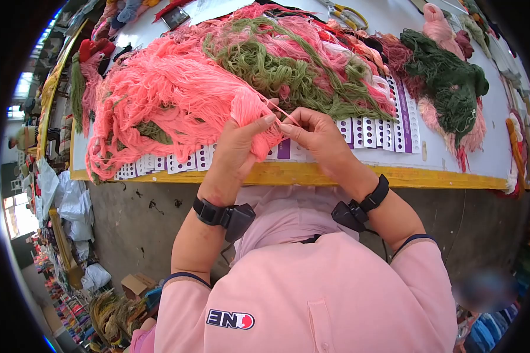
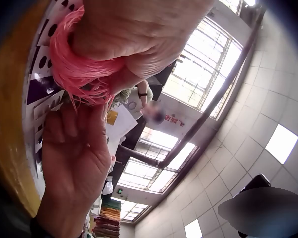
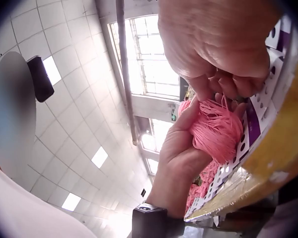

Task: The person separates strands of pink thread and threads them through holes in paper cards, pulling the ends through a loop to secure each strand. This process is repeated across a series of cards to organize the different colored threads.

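Note:
A bundle of bright pink yarn (image 1: 248, 109) hangs over my left hand (image 1: 237, 144), whose thumb and fingers grip it near the table's front edge. Just to its right, my right hand (image 1: 321, 141) pinches a few pink strands (image 1: 285, 115) between thumb and fingertips, drawn out from the bundle. In the right wrist view the bundle (image 3: 216, 131) fills the left palm, with the right fingertips at its top. The left wrist view shows the yarn (image 2: 79, 69) looped round the left hand. A large loose heap of pink yarn (image 1: 159, 88) spreads to the left on the table.
Green yarn (image 1: 282, 73) lies tangled over the pink heap. Dark green yarn (image 1: 447, 82) sits at the right. Punched white-and-purple cards (image 1: 403, 117) lie beneath the heap. Yellow-handled scissors (image 1: 350, 16) are at the back. A yellow edge (image 1: 300, 173) fronts the table.

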Tool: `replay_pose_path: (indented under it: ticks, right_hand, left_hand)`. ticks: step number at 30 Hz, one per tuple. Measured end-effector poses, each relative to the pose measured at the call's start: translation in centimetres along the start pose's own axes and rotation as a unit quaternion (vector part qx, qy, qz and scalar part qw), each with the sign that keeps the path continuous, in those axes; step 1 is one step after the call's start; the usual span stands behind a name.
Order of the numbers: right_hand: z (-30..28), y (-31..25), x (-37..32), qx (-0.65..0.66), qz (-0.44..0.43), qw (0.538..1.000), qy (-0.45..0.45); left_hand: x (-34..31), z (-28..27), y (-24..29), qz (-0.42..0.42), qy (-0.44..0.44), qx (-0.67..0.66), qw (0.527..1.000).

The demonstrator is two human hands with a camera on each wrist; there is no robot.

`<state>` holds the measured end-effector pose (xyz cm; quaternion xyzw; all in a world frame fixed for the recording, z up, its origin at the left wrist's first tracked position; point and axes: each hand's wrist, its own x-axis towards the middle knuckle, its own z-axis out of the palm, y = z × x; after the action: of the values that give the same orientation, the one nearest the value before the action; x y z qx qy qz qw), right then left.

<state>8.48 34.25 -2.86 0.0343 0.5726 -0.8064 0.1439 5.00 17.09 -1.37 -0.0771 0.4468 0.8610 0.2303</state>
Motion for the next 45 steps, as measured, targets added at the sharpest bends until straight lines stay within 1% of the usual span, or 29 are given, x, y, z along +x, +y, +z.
replay_pose_path:
  ticks: [2,8,11,14,17,20,23,26,29,32,35,38,41,44,45]
  right_hand:
    - [-0.2,0.1,0.1,0.011,0.013,1.000,-0.003]
    - [-0.5,0.0,0.1,0.033,0.029,0.999,-0.003]
    - [0.2,-0.3,0.3,-0.011,0.003,1.000,-0.004]
    - [-0.2,0.1,0.4,-0.009,-0.009,1.000,-0.015]
    - [-0.5,0.0,0.4,0.056,0.012,0.998,-0.014]
    - [-0.8,0.2,0.5,0.056,0.027,0.998,-0.014]
    - [-0.1,-0.7,0.1,-0.011,0.000,1.000,-0.010]
    - [-0.6,-0.1,0.3,-0.068,-0.017,0.997,-0.018]
    - [-0.5,-0.1,0.3,-0.003,-0.029,1.000,0.007]
    - [-1.0,0.1,0.4,0.067,0.021,0.997,0.023]
    - [-0.2,0.3,0.6,-0.066,-0.059,0.996,-0.002]
    - [-0.6,0.6,0.7,-0.116,-0.040,0.992,-0.019]
    - [-0.5,0.1,0.3,-0.026,-0.041,0.999,0.000]
    - [-0.8,0.2,0.3,0.081,0.008,0.997,0.011]
    - [-0.9,0.2,0.4,0.089,0.017,0.996,0.022]
  left_hand:
    - [0.1,-0.3,-0.2,0.005,-0.007,0.018,1.000]
    - [-0.2,0.1,0.0,0.003,0.004,0.007,1.000]
    - [0.0,-0.2,-0.3,0.004,-0.001,0.015,1.000]
    - [-0.1,-0.2,-0.2,0.006,-0.018,0.015,1.000]
    - [-0.3,-0.2,-0.1,0.000,-0.020,0.000,1.000]
    - [-0.4,0.0,-0.1,0.003,-0.018,0.006,1.000]
    - [-0.2,-0.2,-0.2,0.002,-0.024,0.021,1.000]
    - [-0.2,-0.3,-0.3,-0.001,-0.022,0.013,1.000]
    - [-0.3,-0.1,0.0,0.000,-0.036,0.018,0.999]
    - [-0.1,-0.7,-0.2,0.000,-0.042,0.040,0.998]
    - [0.0,-0.5,-0.2,-0.012,-0.044,0.021,0.999]
    - [0.1,-0.7,-0.4,-0.006,-0.037,0.014,0.999]
    - [-0.2,-0.5,-0.2,0.001,-0.029,0.007,1.000]
    - [-0.3,0.1,0.0,0.005,-0.049,0.011,0.999]
    - [-0.2,-0.1,-0.1,0.005,-0.048,0.018,0.999]
